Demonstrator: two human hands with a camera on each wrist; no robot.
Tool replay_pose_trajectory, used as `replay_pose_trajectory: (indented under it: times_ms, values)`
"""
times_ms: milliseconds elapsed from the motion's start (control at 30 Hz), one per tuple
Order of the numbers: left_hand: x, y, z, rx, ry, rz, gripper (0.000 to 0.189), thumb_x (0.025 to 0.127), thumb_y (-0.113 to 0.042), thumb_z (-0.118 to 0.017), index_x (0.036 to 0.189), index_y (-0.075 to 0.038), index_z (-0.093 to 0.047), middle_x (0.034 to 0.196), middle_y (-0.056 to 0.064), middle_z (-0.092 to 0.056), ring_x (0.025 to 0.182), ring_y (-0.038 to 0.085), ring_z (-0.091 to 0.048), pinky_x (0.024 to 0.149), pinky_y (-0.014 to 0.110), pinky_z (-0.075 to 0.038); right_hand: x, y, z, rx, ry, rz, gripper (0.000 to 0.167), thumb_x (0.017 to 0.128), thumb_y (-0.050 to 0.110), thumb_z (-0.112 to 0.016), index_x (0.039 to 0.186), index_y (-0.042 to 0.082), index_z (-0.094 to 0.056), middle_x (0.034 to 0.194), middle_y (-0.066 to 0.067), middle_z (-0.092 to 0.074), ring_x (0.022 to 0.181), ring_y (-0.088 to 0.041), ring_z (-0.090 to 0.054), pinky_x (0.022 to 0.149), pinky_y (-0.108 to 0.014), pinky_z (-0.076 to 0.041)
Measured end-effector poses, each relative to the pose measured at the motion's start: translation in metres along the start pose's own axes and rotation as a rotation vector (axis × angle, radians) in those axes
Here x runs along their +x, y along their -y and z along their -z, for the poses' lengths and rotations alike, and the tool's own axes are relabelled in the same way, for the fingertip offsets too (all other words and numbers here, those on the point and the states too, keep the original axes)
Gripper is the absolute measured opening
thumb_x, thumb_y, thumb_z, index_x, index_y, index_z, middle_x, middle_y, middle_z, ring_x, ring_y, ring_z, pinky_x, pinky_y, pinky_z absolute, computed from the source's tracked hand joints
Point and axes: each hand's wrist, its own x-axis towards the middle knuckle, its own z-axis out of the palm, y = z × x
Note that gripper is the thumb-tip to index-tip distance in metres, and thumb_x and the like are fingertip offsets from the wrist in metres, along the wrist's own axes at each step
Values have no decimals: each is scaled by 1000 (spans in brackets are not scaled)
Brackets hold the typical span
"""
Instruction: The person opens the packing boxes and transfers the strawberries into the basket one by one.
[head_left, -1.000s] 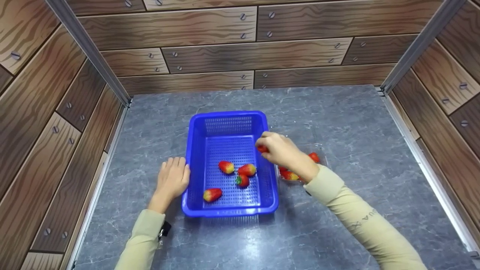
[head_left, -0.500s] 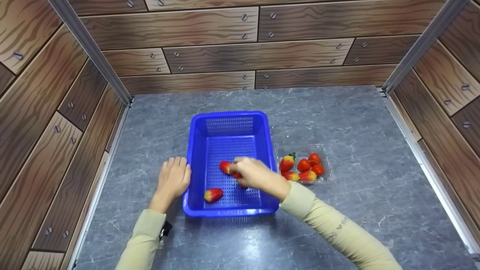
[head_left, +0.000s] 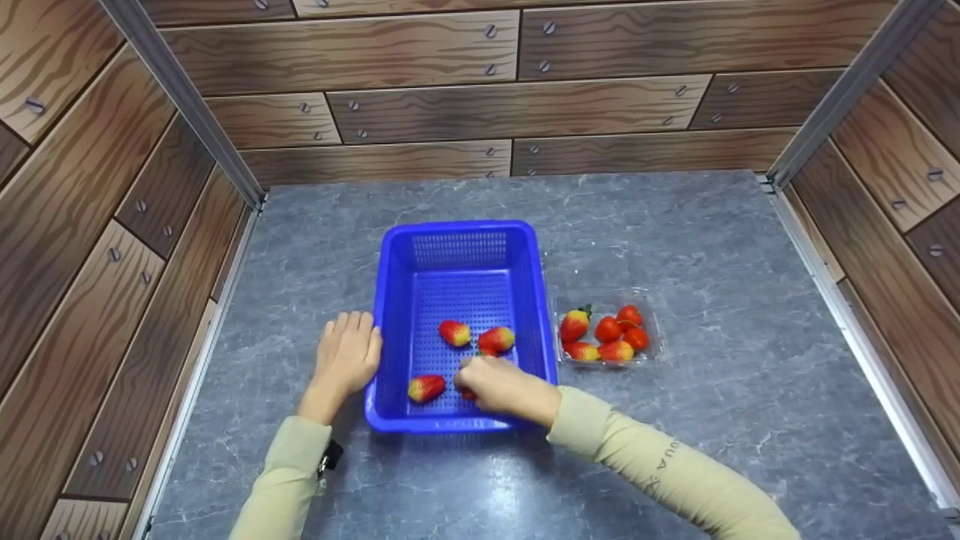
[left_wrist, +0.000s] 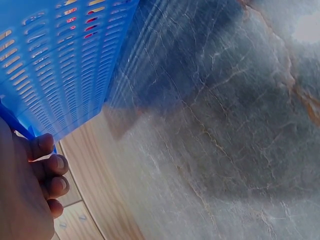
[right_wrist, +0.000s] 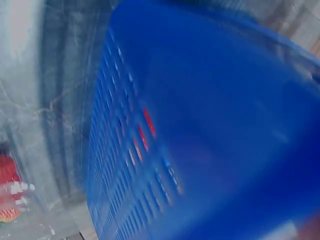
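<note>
A blue perforated plastic basket (head_left: 459, 424) stands on the table with strawberries on its floor. My left hand (head_left: 346, 356) grips the basket's left rim; in the left wrist view its curled fingers (left_wrist: 56, 165) are under the rim. My right hand (head_left: 506, 386) is low inside the basket, near the front, pinching a red strawberry (head_left: 469, 394) mostly hidden by the fingers. Around it lie one strawberry (head_left: 427, 388) to the left, another strawberry (head_left: 454, 333) farther back, and a third strawberry (head_left: 496, 339) behind the hand. A further red one is partly covered by the hand.
Right of the basket is a clear plastic box (head_left: 654, 352) with its lid folded back. It holds strawberries (head_left: 575, 326) and several rounder red fruits (head_left: 608, 329). Wood-patterned walls (head_left: 420, 112) enclose the grey marbled tabletop (head_left: 712, 247).
My right hand has carried the strawberry from above the basket's right rim down and left, to the front of its floor. The left hand has stayed on the rim.
</note>
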Motion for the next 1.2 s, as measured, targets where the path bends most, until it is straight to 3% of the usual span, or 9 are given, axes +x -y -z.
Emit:
replay_pose_trajectory:
  times_ms: [400, 800, 1200]
  values:
    - [1, 2, 0, -7, 14, 1, 23, 98, -17, -41, 88, 1, -52, 83, 19, -52, 79, 41, -49, 72, 50, -38, 0, -6, -14, 37, 41, -53, 17, 74, -7, -70, 71, 9, -65, 70, -1, -56, 62, -17, -56, 59, -26, -49]
    - [-2, 2, -1, -14, 8, -3, 22, 98, -16, -43, 87, 0, -51, 80, 17, -50, 77, 39, -48, 71, 47, -37, -1, -9, -22, 12, -2, -64, 12, 73, -1, -78, 78, 5, -68, 76, -6, -58, 69, -23, -60, 62, -34, -52]
    - [1, 2, 0, -38, 23, 9, 23, 98, -17, -42, 89, 1, -52, 83, 18, -52, 80, 40, -49, 73, 49, -37, -2, -7, -10, 31, 19, -54, 16, 73, 1, -79, 86, 7, -72, 79, -4, -60, 70, -21, -62, 62, -32, -52]
